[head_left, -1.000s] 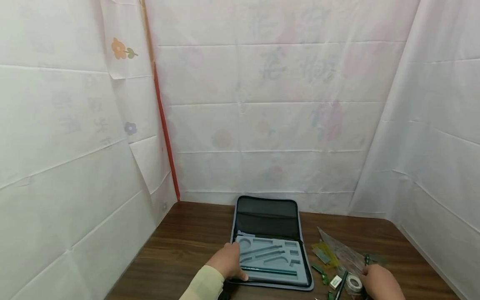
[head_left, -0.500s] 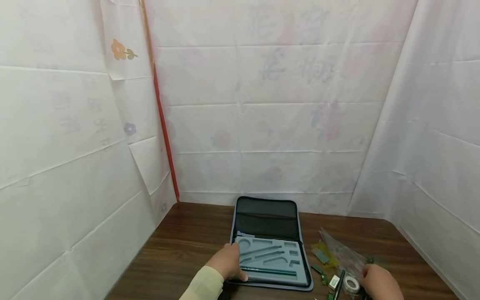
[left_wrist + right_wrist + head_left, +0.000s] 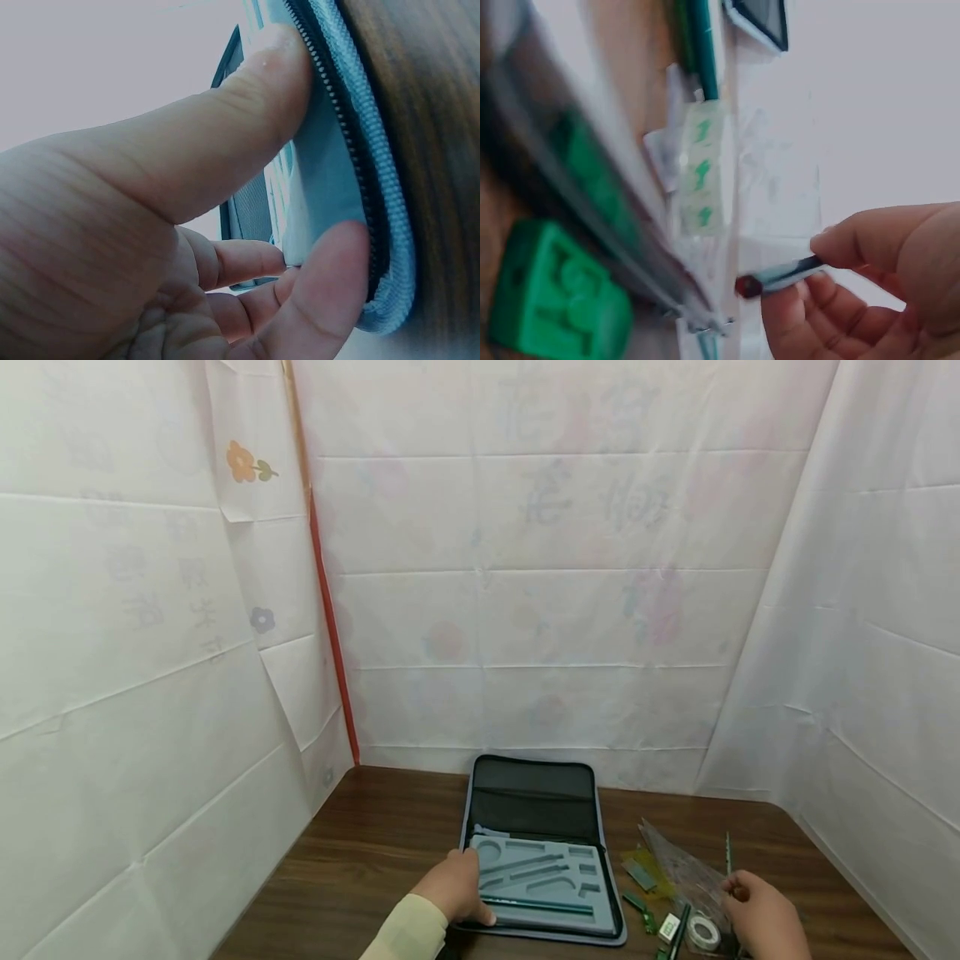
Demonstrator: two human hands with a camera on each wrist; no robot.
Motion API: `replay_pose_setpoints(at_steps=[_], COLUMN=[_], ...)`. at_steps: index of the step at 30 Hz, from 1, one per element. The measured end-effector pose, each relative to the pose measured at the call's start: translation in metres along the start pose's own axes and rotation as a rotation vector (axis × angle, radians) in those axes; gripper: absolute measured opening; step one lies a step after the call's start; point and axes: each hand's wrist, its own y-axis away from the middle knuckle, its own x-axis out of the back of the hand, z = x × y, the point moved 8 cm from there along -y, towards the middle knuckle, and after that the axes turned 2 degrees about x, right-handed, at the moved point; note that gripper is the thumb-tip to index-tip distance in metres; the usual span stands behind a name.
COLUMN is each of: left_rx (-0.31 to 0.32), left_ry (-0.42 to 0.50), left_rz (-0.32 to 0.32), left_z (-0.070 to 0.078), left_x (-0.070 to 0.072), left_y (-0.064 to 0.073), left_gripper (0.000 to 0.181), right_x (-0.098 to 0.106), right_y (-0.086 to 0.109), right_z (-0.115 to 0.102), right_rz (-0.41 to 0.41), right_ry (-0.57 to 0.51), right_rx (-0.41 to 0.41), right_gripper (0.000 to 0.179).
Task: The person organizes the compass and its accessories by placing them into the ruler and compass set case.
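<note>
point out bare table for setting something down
The table is bare left of the open case, beyond the left hand, up to the left cloth, and behind the clear bag, up to the back cloth. It is crowded right of the case, where bag, tape roll and white block bunch beside the right hand.

An open zip case (image 3: 532, 814) lay on the worktop (image 3: 375, 843), a dark green pencil (image 3: 540, 906) slotted in its grey tray (image 3: 555, 922). The left hand (image 3: 453, 885) gripped the case's near-left corner. Right of the case, the right hand (image 3: 767, 914) pinched a thin green stick (image 3: 727, 850) near a tape roll (image 3: 692, 935) and clear bag (image 3: 681, 862).
</note>
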Motion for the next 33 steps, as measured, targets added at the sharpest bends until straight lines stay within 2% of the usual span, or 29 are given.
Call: replay_pose_setpoints(at_steps=[5,9,13,20,23,29,33], left_rx=[0.003,0.002,0.003,0.014,0.018,0.015,0.011], left_ry=[0.013,0.023,0.011,0.017,0.014,0.009,0.016], left_rz=[-0.004,-0.005,-0.001,-0.008,-0.008,-0.002,-0.003], left_z=[0.000,0.000,0.000,-0.001,-0.002,-0.001,-0.001], left_x=[0.000,-0.001,-0.001,-0.002,-0.002,-0.001,-0.001], left_y=[0.001,0.001,0.001,-0.001,-0.001,0.000,0.001], left_gripper=[0.096,0.094,0.093,0.091,0.092,0.090,0.086], right_x=[0.006,0.008,0.001,-0.021,-0.032,-0.061,-0.079], right_y=[0.004,0.008,0.013,0.030,0.036,0.040,0.043], right_z=[-0.020,-0.038,-0.064,-0.119,-0.141,-0.167,-0.181], right_rz=[0.081,0.094,0.071,0.051,0.041,-0.028,-0.115], right_ry=[-0.060,-0.067,-0.044,-0.027,-0.029,-0.020,0.012], right_rx=[0.053,0.086,0.147,0.294,0.333,0.387,0.467], right_gripper=[0.048,0.065,0.060,0.047,0.044,0.040,0.040])
